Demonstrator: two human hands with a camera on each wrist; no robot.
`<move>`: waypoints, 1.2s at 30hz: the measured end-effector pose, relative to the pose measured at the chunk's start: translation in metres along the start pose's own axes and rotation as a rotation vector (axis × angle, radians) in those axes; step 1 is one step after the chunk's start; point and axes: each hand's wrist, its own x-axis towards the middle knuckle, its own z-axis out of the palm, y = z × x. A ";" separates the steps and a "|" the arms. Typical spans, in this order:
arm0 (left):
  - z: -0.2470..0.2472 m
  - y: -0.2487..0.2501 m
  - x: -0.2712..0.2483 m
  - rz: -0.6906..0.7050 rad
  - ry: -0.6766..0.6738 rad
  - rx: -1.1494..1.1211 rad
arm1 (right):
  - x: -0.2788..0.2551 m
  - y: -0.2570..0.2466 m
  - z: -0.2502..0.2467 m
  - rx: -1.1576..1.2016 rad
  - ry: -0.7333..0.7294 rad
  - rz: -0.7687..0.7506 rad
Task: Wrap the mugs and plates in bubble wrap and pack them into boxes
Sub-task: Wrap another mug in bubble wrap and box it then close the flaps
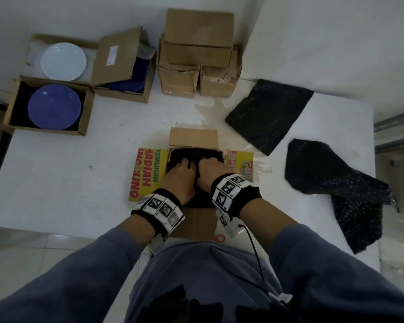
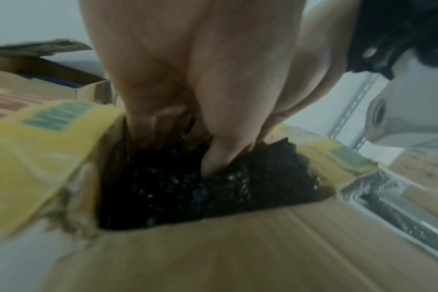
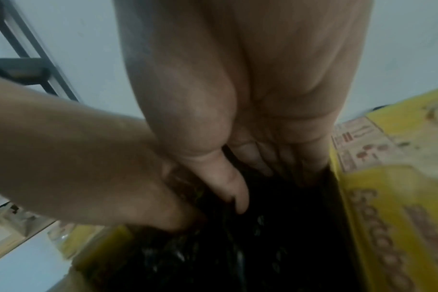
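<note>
An open cardboard box with yellow printed flaps (image 1: 147, 173) stands on the white table in front of me. A bundle of black bubble wrap (image 1: 196, 153) fills it; what it wraps is hidden. My left hand (image 1: 182, 169) reaches down into the box's left half and my right hand (image 1: 210, 166) into the right half, side by side. In the left wrist view the left hand (image 2: 185, 154) has its thumb dug into the bundle (image 2: 188, 187) and its fingers behind it. In the right wrist view the right hand (image 3: 250, 177) holds a fold of wrap (image 3: 275, 237) between thumb and fingers.
A blue plate (image 1: 54, 107) lies in an open box at the left, with a white plate (image 1: 63, 61) behind it. A third box holds a dark blue plate (image 1: 131, 82). Closed boxes (image 1: 198, 43) are stacked at the back. Black bubble wrap sheets (image 1: 268, 113) (image 1: 336, 183) lie at the right.
</note>
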 end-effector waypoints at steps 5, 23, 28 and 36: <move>0.000 0.000 0.010 -0.014 -0.050 0.036 | 0.015 0.005 0.010 0.089 -0.085 0.051; -0.014 -0.001 0.009 0.011 -0.179 -0.022 | 0.014 -0.002 0.006 -0.010 -0.070 -0.017; -0.029 -0.009 -0.018 0.157 0.048 -0.100 | -0.007 0.004 -0.001 -0.024 0.027 -0.063; -0.024 -0.022 -0.033 0.173 -0.178 -0.098 | -0.017 0.006 0.000 -0.132 -0.145 -0.069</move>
